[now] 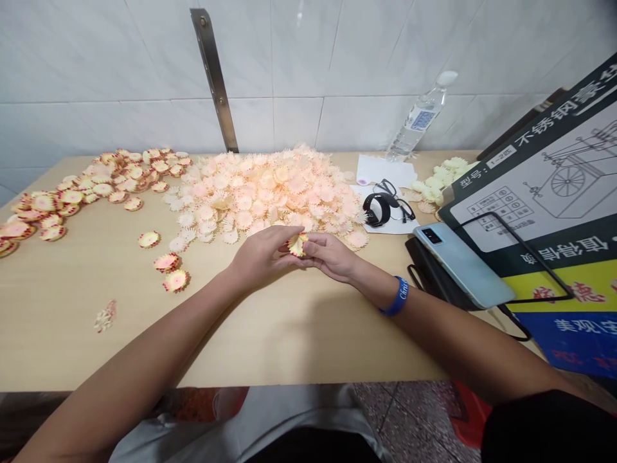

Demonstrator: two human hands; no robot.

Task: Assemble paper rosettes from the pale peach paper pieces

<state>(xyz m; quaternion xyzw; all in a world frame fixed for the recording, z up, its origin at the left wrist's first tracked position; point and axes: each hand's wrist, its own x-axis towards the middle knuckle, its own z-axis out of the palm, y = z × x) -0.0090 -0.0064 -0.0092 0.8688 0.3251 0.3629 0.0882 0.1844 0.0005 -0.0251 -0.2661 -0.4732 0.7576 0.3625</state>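
My left hand [263, 254] and my right hand [332, 256] meet over the table, just in front of a heap of pale pink petal pieces [270, 193]. Between their fingertips is a small yellow flower [297, 244] with red-tipped petals, gripped from both sides. Its underside is hidden by the fingers. To the left of my left hand lie three loose yellow and pink flowers [175, 280]. A long pile of red-edged flowers [101, 186] stretches along the back left of the table.
Behind the table [270, 347] is a tiled wall. Right of the heap are eyeglasses [405, 209], a black band [376, 209], papers and a water bottle [419, 122]. A phone [463, 263] and a printed box [544, 193] stand farther right. Small scraps [105, 317] lie at left.
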